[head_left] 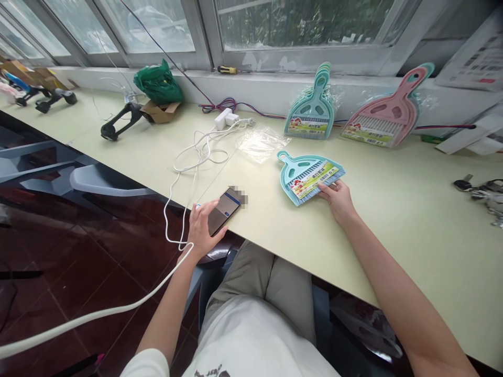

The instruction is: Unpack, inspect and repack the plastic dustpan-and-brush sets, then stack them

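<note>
My right hand (337,200) grips the lower edge of a teal dustpan-and-brush set (308,175) with a printed label, its handle pointing to the upper left. At the table's front edge, my left hand (204,228) is wrapped round the left side of a dark phone (226,209) with its screen lit. Behind the held set, a stack of teal dustpans (312,107) leans against the wall. Pink dustpans (387,112) lean to its right, with a teal one behind.
A white cable (173,193) loops over the table (255,235) and down past my left arm. Clear plastic wrap (261,144) lies near a white power adapter (226,119). Keys (483,192) are at the far right, a green bag (158,82) at the back left.
</note>
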Demonstrator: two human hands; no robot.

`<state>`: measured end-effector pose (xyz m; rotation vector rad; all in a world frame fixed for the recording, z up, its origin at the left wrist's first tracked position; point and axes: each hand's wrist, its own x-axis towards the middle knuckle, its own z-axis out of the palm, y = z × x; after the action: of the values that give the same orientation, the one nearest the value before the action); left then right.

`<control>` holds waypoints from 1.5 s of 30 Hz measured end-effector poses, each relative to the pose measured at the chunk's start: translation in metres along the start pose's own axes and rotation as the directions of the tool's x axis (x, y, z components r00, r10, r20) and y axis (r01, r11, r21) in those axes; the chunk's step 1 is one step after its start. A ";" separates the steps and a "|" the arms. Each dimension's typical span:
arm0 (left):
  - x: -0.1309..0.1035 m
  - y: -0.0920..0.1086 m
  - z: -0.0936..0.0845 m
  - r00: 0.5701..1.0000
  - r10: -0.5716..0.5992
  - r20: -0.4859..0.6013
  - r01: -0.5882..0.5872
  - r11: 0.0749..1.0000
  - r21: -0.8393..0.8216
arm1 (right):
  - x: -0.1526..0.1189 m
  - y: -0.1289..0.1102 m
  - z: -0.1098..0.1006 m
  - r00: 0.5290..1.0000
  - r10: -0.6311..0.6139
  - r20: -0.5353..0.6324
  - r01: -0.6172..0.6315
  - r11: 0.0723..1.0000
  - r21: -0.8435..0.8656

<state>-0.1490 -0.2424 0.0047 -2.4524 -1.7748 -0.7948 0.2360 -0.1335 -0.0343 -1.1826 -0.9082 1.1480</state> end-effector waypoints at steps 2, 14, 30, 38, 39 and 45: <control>-0.002 -0.001 0.002 0.997 -0.065 0.040 0.064 0.997 0.040 | 0.000 0.000 0.000 1.000 0.001 0.001 -0.001 1.000 0.003; 0.062 -0.065 0.025 0.959 -0.282 0.000 0.281 0.954 0.102 | 0.000 -0.001 0.004 1.000 0.002 -0.006 -0.001 0.998 0.059; 0.253 0.043 0.134 0.980 0.020 0.199 0.000 0.995 -0.100 | 0.003 -0.003 0.001 0.986 -0.011 -0.167 0.038 0.987 0.155; 0.241 0.008 0.089 0.897 0.289 0.336 -0.284 0.957 -0.064 | 0.014 -0.006 -0.022 0.922 -0.035 -0.386 0.133 0.964 0.232; 0.241 0.003 0.082 0.909 0.250 0.332 -0.265 0.964 -0.002 | 0.016 -0.006 -0.024 0.915 -0.033 -0.402 0.139 0.961 0.238; 0.230 0.034 0.095 0.990 0.070 0.124 -0.086 0.987 0.133 | 0.020 -0.003 -0.029 0.918 -0.022 -0.395 0.121 0.967 0.226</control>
<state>-0.0294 -0.0228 0.0238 -2.5083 -1.6935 -0.5118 0.2691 -0.1199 -0.0371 -1.1093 -0.4832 0.8911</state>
